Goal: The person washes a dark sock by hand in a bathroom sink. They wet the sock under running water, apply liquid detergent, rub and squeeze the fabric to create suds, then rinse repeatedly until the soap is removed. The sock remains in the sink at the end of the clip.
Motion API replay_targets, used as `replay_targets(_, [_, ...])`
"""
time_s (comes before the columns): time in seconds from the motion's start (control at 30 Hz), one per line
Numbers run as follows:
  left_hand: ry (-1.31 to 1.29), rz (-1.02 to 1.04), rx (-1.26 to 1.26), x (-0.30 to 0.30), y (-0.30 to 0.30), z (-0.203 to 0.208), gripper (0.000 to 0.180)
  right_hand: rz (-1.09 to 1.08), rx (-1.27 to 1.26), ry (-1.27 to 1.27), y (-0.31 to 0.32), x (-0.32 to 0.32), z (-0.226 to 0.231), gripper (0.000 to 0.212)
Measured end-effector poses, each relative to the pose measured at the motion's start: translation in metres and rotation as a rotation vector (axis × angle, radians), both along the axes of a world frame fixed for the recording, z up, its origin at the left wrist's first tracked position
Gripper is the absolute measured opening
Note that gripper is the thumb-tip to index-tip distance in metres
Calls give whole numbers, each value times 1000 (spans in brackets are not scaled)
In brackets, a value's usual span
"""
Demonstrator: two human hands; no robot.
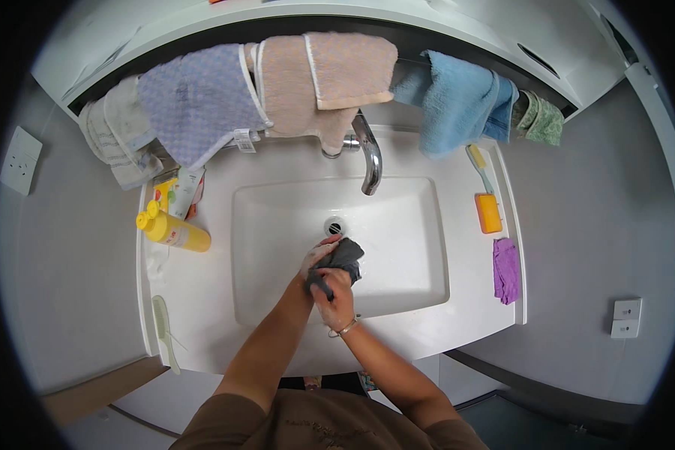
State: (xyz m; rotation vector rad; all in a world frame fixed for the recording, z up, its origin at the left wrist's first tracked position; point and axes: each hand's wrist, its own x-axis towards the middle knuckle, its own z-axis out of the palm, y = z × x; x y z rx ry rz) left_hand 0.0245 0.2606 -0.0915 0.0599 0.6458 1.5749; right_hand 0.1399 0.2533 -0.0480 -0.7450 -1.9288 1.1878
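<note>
A small dark grey cloth [346, 259] is bunched between both my hands over the white sink basin [405, 225], just below the drain [334, 225]. My left hand [316, 256] grips its upper left part, fingers curled around it. Lower down, my right hand [337, 298] is closed on the cloth's lower end; a thin bracelet sits on that wrist. The chrome faucet [369, 156] stands above the basin with no water visibly running.
Several towels hang on a rail behind the sink: lilac [199, 101], pink [326, 79], blue [457, 101], green [541, 120]. A yellow bottle [174, 231] and a comb [163, 322] lie left. An orange soap [488, 213], a brush and a purple cloth [505, 268] lie right.
</note>
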Motion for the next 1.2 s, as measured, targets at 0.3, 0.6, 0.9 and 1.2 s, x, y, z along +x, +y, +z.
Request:
replay_targets(0.3, [387,203,-179,25,6,-9,36,-406,-72,-11,35,-11,-13,12])
replay_targets(0.6, [272,-508,-13,9,-19,46,37,-363,-275,-379,126,35,-38,37])
replay_targets(0.9, [419,-20,-37,-50,-50,14,34,410,-171,-967,126,60,13,48])
replay_targets(1.2, [-31,237,236,6,-22,-47,24,290,-870,125,31,30,36,43])
